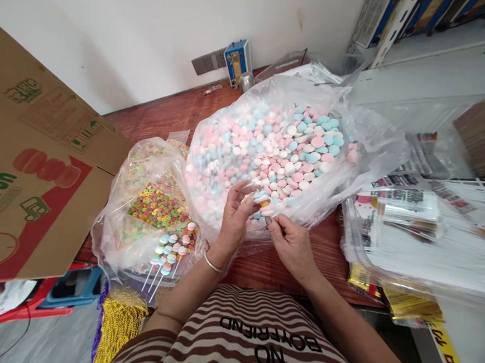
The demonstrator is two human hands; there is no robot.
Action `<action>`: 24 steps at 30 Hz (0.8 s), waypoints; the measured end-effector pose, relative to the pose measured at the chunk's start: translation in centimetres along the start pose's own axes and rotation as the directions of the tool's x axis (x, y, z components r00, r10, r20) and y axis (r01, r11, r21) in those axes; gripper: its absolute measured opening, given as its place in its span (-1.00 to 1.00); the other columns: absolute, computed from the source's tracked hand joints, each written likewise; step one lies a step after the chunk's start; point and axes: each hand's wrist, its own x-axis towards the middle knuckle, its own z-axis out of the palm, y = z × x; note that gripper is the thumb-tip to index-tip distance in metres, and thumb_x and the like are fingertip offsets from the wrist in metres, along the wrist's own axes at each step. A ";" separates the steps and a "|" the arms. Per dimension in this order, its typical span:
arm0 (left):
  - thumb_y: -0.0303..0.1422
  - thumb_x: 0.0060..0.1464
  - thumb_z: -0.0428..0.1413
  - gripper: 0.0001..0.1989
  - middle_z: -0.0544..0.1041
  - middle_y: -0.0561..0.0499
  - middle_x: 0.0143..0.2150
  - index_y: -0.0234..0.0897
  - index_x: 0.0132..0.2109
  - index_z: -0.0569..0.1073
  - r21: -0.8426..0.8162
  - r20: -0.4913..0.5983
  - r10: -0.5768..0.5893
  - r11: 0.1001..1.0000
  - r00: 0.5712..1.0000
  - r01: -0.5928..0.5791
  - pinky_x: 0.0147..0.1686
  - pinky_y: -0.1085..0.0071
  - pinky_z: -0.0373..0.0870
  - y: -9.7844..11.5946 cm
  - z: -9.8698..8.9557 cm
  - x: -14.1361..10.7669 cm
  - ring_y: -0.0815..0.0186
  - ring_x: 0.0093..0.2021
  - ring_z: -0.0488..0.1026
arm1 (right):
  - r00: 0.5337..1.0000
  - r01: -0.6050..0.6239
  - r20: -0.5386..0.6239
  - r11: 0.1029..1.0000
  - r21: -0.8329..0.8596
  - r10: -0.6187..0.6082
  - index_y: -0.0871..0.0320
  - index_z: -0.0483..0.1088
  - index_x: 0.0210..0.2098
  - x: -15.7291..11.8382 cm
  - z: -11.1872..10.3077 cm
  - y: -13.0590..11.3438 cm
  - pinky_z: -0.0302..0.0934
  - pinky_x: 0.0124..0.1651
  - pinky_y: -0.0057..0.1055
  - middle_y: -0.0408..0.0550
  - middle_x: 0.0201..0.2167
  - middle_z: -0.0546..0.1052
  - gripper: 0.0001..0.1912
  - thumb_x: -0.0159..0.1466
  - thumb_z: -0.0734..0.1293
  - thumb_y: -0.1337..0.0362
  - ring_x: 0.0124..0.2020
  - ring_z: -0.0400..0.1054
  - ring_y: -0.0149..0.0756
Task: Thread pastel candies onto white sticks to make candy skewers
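A short stack of pastel candies [263, 201], blue, orange and pink-white, sits between my hands, over the near edge of a large clear bag of candy discs [297, 177]. My left hand [237, 212], with a bracelet at its wrist, has thumb and fingertips closed at the stack's left side. My right hand [290, 238] pinches at its lower right end; a stick there is hidden by the fingers. Several finished candy sticks [172, 248] with white handles lie to the left, on a bag of small coloured candy rings [156, 205].
A printed cardboard box [37, 171] stands at the left. On the right, a clear plastic tray [357, 269] holds white sticks and printed wrappers. A small blue device [237, 62] stands by the wall sockets [209, 61]. Gold tassels [121, 328] hang below the table edge.
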 end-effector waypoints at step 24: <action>0.12 -0.01 0.29 -0.46 0.30 0.16 -0.44 -0.22 -0.30 0.27 -0.435 -0.315 -0.174 0.900 0.933 0.021 -0.56 0.55 0.16 1.0 -0.8 -3.5 0.54 -0.57 0.21 | 0.924 0.353 0.260 0.888 -0.294 -0.281 0.12 0.40 -0.28 -2.4 5.3 -0.7 0.05 -0.45 -0.34 0.00 -0.51 0.54 -0.67 0.49 0.10 0.16 -0.54 0.40 -0.18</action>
